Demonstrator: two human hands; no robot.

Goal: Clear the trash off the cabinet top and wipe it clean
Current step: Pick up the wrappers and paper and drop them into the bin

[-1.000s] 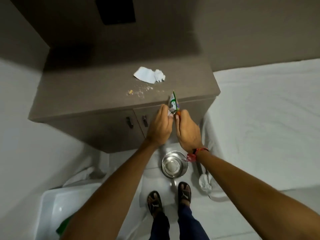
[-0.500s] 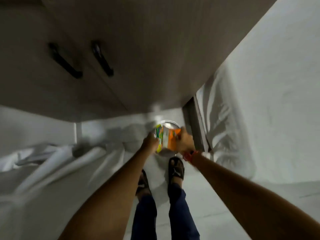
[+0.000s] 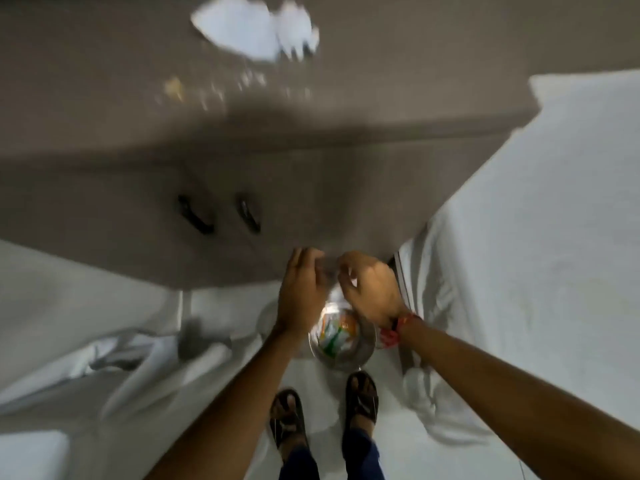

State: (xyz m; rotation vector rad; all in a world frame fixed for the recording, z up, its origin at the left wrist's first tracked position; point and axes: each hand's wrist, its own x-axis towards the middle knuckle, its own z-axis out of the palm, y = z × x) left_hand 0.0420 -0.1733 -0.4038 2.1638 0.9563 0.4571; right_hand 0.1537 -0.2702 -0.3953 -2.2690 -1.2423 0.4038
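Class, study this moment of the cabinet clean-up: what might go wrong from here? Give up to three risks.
1. The metal bowl holding the wrapper sits on the floor just ahead of the sandalled right foot; a step forward might kick it over.
2. Crumbs lie near the cabinet top's front edge; wiping could sweep them onto the floor.
3. The white paper remains to clear.

— Any print you can read?
— None. The wrapper (image 3: 334,336) in the bowl (image 3: 363,355), just below the right hand (image 3: 372,292), shows orange, green and white patches, too blurred for letters.
— The sandals (image 3: 362,396)?
— White marks on the straps, unreadable.
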